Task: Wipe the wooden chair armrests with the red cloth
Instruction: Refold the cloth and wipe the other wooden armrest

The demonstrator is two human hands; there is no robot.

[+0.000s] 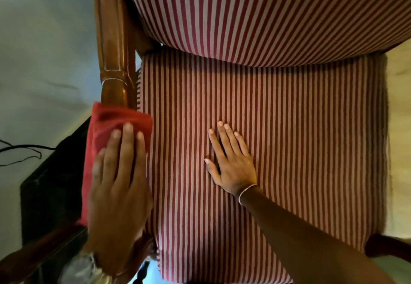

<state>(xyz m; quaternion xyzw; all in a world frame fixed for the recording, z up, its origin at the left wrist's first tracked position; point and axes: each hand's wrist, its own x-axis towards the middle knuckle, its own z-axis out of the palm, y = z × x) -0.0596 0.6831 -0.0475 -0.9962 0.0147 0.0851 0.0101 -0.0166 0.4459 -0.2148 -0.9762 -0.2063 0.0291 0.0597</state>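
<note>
The red cloth (106, 128) lies draped over the front part of the chair's left wooden armrest (113, 45). My left hand (117, 186) presses flat on the cloth, fingers pointing along the armrest, and hides the wood beneath. My right hand (231, 161) rests flat with spread fingers on the red-and-pink striped seat cushion (300, 139), holding nothing. The right armrest is out of view except for a dark wooden end (387, 248) at the lower right.
The striped backrest (255, 12) fills the top of the view. A dark piece of furniture (51, 183) stands left of the chair, with thin black cables (22, 150) beside it. Pale floor (44, 50) lies to the left.
</note>
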